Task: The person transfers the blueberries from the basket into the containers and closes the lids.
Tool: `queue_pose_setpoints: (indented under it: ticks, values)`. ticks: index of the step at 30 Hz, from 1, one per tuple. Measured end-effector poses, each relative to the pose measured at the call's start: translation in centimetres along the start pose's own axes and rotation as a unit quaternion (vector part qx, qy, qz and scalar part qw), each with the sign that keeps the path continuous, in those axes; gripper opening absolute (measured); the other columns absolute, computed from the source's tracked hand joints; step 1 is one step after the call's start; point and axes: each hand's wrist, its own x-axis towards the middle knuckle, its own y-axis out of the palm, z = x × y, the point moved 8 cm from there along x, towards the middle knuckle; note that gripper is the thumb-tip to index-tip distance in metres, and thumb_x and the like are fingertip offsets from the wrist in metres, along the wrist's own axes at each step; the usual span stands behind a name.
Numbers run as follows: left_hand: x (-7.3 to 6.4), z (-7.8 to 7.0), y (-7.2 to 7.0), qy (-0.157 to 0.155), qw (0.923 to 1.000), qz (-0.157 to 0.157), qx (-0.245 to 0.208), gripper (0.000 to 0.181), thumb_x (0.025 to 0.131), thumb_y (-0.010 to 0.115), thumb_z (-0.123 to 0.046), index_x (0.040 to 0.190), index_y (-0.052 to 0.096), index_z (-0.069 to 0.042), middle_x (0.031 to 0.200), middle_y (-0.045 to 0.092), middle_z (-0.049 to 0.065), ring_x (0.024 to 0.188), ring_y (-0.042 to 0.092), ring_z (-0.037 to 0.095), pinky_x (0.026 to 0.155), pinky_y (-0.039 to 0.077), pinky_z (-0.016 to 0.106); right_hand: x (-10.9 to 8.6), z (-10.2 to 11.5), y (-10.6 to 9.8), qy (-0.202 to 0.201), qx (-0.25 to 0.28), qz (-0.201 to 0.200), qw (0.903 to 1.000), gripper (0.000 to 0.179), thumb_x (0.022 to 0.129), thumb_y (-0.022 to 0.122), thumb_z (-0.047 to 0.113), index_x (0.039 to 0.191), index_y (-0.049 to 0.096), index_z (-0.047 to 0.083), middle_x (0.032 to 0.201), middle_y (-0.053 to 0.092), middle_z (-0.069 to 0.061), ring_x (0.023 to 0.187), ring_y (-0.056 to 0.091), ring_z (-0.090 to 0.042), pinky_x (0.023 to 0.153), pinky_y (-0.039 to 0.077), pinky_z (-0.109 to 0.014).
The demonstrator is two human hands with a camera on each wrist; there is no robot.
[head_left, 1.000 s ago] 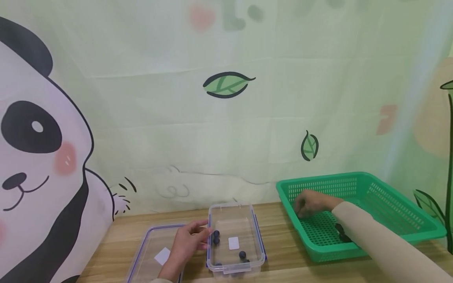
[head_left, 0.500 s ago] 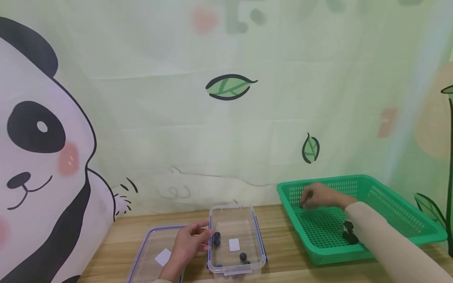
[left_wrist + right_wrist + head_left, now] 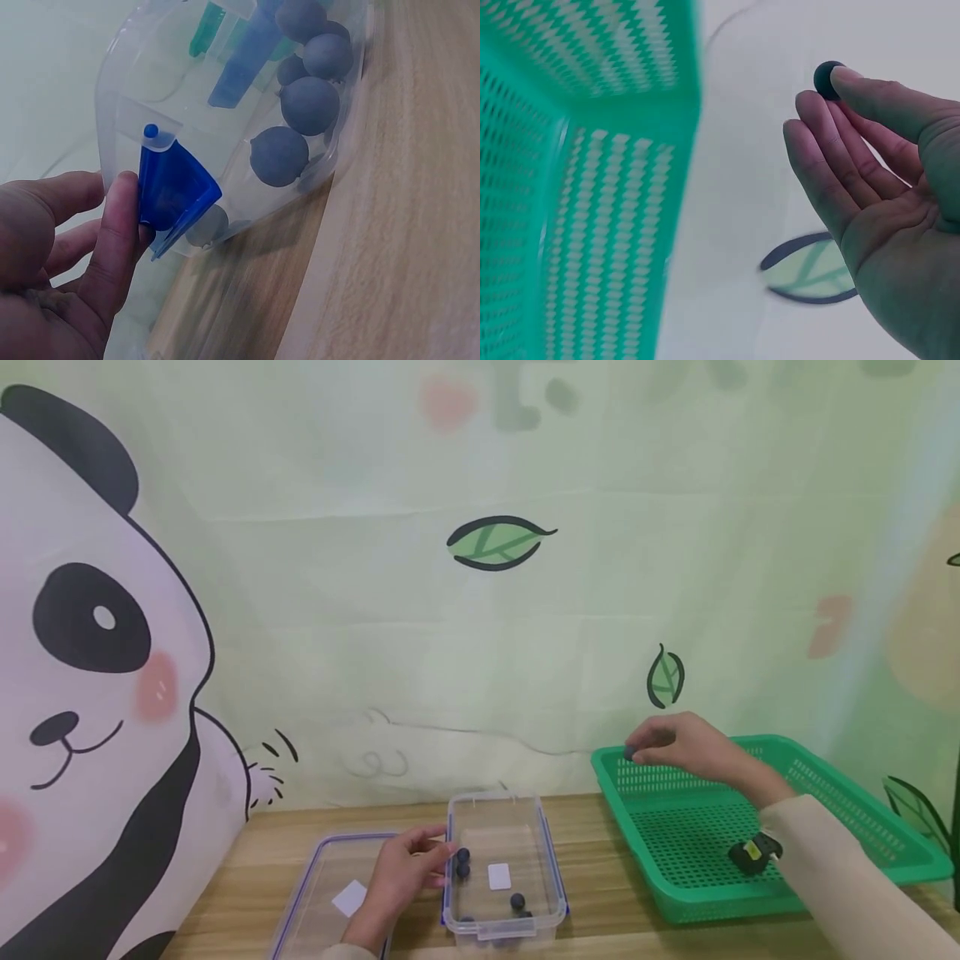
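My right hand [image 3: 678, 745] pinches a blueberry [image 3: 629, 752] between thumb and fingertips, raised over the far left rim of the green basket [image 3: 660, 893]. In the right wrist view this dark, round blueberry [image 3: 827, 80] shows at the thumb tip, while the other fingers are loosely bent. My left hand [image 3: 405, 872] holds the left side of a clear plastic container [image 3: 558, 860], its fingers at the blue clasp [image 3: 176, 184] in the left wrist view. Several blueberries [image 3: 310, 105] lie on the container's bottom, and a white label [image 3: 498, 876] shows there too.
A clear lid with a blue seal [image 3: 318, 877] lies on the wooden table [image 3: 592, 835] left of the container, partly behind my left forearm. A black wrist camera [image 3: 753, 853] hangs under my right sleeve, over the basket. A printed cloth [image 3: 375, 677] stands behind the table.
My right hand has risen from inside the basket to its far left rim, with a blueberry now visible in the fingertips. My left hand stays at the container.
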Motion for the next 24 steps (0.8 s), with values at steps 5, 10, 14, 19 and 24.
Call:
queue_pose_setpoints:
  ticks: [5, 10, 14, 19, 24]
  values:
    - [0.1, 0.0, 0.0, 0.0, 1.0, 0.0, -0.002, 0.046, 0.094, 0.08, -0.004, 0.134, 0.063, 0.012, 0.104, 0.07, 0.018, 0.066, 0.07, 0.017, 0.064, 0.068, 0.033, -0.7, 3.0, 0.1, -0.02, 0.02, -0.016, 0.9994, 0.022, 0.101, 0.076, 0.018, 0.118, 0.076, 0.006, 0.111, 0.077, -0.002, 0.108, 0.072, -0.024, 0.095, 0.062, -0.041]
    - [0.0, 0.1, -0.1, -0.001, 1.0, -0.002, 0.001, 0.045, 0.095, 0.079, -0.004, 0.134, 0.063, 0.012, 0.104, 0.07, 0.018, 0.067, 0.07, 0.017, 0.064, 0.068, 0.033, -1.3, 5.9, 0.9, -0.039, 0.047, -0.029, 0.9977, 0.022, 0.101, 0.076, 0.016, 0.12, 0.076, 0.005, 0.111, 0.077, -0.003, 0.104, 0.073, -0.021, 0.091, 0.062, -0.027]
    - [0.0, 0.1, -0.1, 0.0, 1.0, 0.0, 0.002, 0.045, 0.095, 0.079, -0.004, 0.134, 0.063, 0.012, 0.104, 0.071, 0.018, 0.068, 0.07, 0.018, 0.065, 0.068, 0.034, -1.8, 7.6, 2.1, -0.057, 0.07, -0.036, 0.9953, 0.019, 0.101, 0.076, 0.014, 0.118, 0.075, 0.007, 0.109, 0.076, -0.002, 0.102, 0.073, -0.02, 0.088, 0.063, -0.026]
    - [0.1, 0.1, -0.1, -0.005, 1.0, -0.002, 0.004, 0.045, 0.095, 0.08, -0.005, 0.135, 0.064, 0.011, 0.104, 0.071, 0.017, 0.067, 0.07, 0.018, 0.065, 0.068, 0.034, -2.1, 9.3, 5.1, -0.076, 0.072, -0.026, 0.9942, 0.014, 0.1, 0.077, 0.015, 0.113, 0.076, 0.01, 0.107, 0.076, 0.003, 0.098, 0.073, -0.014, 0.087, 0.063, -0.028]
    - [0.1, 0.0, -0.1, -0.002, 1.0, -0.002, 0.0, 0.045, 0.094, 0.08, -0.004, 0.134, 0.064, 0.011, 0.104, 0.071, 0.017, 0.066, 0.07, 0.017, 0.064, 0.068, 0.033, -2.3, 10.5, 8.6, -0.094, 0.097, 0.004, 0.9908, 0.013, 0.098, 0.078, 0.01, 0.111, 0.076, 0.008, 0.105, 0.077, 0.001, 0.096, 0.074, -0.014, 0.084, 0.064, -0.026]
